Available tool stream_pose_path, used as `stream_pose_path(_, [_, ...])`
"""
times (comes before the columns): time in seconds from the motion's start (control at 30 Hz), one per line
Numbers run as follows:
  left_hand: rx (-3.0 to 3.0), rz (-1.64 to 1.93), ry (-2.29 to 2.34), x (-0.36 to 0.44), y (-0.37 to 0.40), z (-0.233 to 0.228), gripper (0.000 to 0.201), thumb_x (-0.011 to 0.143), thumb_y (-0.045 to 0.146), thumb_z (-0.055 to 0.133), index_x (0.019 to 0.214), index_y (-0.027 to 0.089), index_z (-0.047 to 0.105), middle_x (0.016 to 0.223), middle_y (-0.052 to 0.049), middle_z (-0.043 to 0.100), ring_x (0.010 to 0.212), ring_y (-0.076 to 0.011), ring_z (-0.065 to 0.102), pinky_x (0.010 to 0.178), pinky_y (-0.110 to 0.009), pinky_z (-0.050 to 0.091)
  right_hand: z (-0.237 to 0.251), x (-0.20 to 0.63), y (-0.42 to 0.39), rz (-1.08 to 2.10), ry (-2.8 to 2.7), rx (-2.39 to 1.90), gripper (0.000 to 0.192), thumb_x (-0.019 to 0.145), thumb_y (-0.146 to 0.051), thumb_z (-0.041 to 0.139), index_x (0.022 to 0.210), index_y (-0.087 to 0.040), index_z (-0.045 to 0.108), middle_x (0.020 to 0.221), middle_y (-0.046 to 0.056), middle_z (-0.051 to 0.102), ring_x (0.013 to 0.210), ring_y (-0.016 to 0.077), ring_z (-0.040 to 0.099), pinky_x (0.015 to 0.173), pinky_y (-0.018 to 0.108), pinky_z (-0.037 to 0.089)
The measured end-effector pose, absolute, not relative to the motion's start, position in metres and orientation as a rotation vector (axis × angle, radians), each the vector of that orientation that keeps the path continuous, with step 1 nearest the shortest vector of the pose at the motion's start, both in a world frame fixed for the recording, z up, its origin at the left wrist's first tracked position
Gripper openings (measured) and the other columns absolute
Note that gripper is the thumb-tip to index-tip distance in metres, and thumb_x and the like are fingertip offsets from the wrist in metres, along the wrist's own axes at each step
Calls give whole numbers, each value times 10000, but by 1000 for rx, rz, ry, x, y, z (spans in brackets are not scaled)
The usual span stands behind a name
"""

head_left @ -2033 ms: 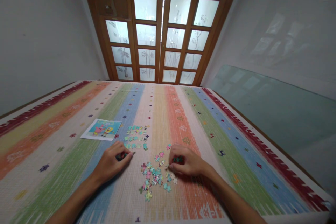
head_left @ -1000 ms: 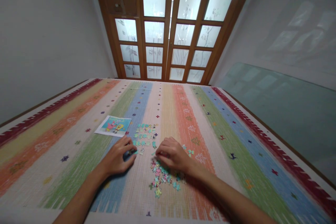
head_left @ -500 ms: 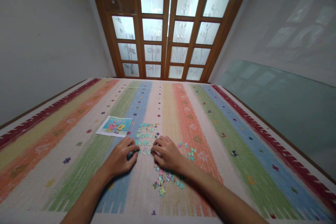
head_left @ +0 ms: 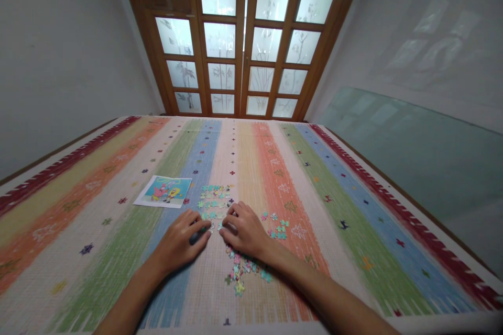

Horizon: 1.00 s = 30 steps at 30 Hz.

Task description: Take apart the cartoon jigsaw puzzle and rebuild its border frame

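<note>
My left hand [head_left: 181,243] rests on the striped mat [head_left: 338,188] with its fingers curled around a few dark puzzle pieces. My right hand [head_left: 244,233] lies close beside it, fingers bent, with the tips pinching a small piece on the mat between the two hands. Just beyond the fingertips, rows of laid-out teal pieces [head_left: 214,196] sit flat. A loose pile of pink and teal pieces [head_left: 240,271] lies under my right wrist. A smaller cluster [head_left: 277,229] lies right of my right hand.
A printed cartoon reference picture [head_left: 163,191] lies on the mat, left of the laid-out pieces. A leaning glass sheet [head_left: 412,152] runs along the mat's right side. Wooden doors with frosted panes [head_left: 239,42] stand at the far end.
My right hand has moved left from the loose pile to meet my left hand below the laid-out rows. My left hand has barely shifted. The view has tilted slightly.
</note>
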State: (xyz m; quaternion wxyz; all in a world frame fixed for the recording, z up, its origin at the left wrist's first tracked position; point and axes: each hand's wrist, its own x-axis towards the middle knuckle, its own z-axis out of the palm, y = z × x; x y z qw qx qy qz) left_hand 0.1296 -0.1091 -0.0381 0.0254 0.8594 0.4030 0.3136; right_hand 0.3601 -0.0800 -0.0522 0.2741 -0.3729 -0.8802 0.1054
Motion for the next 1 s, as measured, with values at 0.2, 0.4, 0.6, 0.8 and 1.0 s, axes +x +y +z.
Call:
stream_pose_path(0.2, [2692,938,1233,130,-108,-43,160,984,236,548,981,204,704,846,-39,622,818,-209,583,761,-336,501,-54,359,-81,282,-2361,-992,75,861,-252,724,878,-180,713,948,82,637,923,234,551,814,367,445])
stream_pose_path(0.4, [2727,995,1226,131,-107,-44,172,994,231,536,955,192,699,831,-41,616,808,-209,569,750,-341,488,-42,369,-77,353,-2355,-960,87,911,-222,656,928,-190,735,970,74,648,947,220,570,848,361,457])
stream_pose_path(0.6, [2727,1060,1173,136,-110,-38,189,1002,209,512,938,181,688,807,-38,610,769,-192,552,705,-317,472,-23,406,-68,450,-2295,-976,124,914,-167,617,922,-189,739,938,72,660,913,211,602,836,360,480])
stream_pose_path(0.8, [2709,1035,1073,145,-116,-37,160,989,202,536,922,189,681,795,-32,612,753,-181,547,684,-305,456,-23,457,-79,611,-2290,-1010,133,929,-182,604,897,-183,733,886,68,659,842,192,622,772,335,486])
stream_pose_path(1.0, [2733,979,982,152,-122,-38,123,977,285,592,943,193,666,795,-34,594,737,-186,532,678,-325,459,-32,486,-97,699,-2275,-918,130,817,-119,638,825,-200,741,890,55,653,865,199,622,795,352,488])
